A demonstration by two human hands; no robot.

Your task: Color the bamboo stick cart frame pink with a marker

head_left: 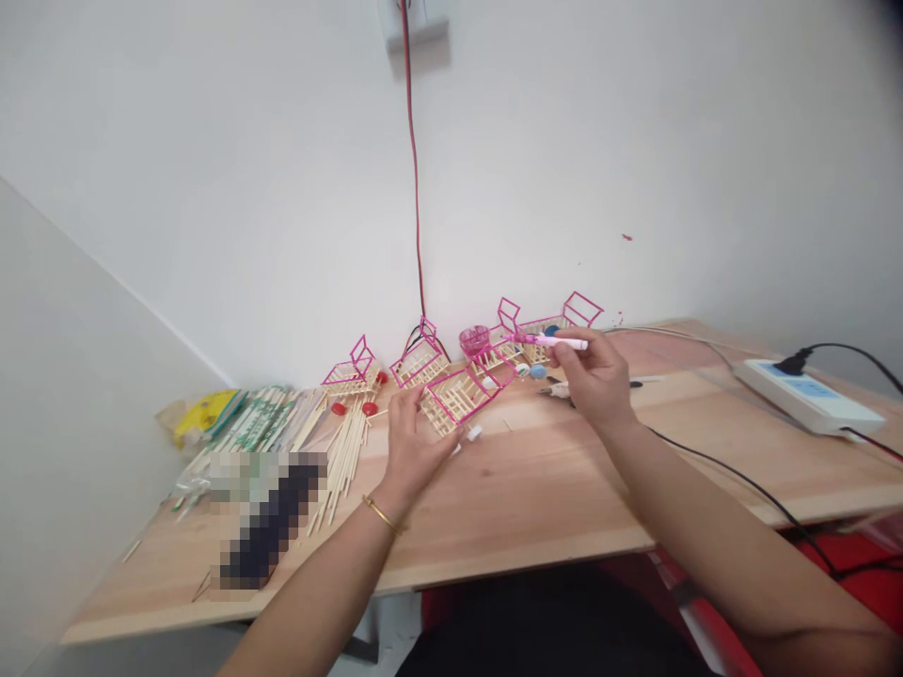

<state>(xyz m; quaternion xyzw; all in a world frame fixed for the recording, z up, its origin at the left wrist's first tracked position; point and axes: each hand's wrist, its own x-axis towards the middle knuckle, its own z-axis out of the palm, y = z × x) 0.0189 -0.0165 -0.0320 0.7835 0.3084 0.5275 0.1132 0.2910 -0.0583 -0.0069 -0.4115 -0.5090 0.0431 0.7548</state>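
Note:
My left hand (416, 437) grips the near left side of a small cart made of wooden sticks (462, 404), tilted, its top edges coloured pink. In my right hand (596, 376) is a pale pink marker pen (561, 342), pinched between thumb and fingers, its tip pointing left. That tip is close to the cart's raised pink handle frame; I cannot tell whether they touch. Behind stand several similar stick carts, one at the left (353, 376), another near the wall cord (419, 362). A pink translucent bowl (474, 340) sits among them.
Bundled wooden sticks (345, 451) and a yellow packet (208, 414) lie at the left, beside a pixelated dark object (272, 527). Red caps (370, 409), a blue cap (538, 372) and a tool (557, 387) lie mid-table. A power strip (808, 395) with cables stands right.

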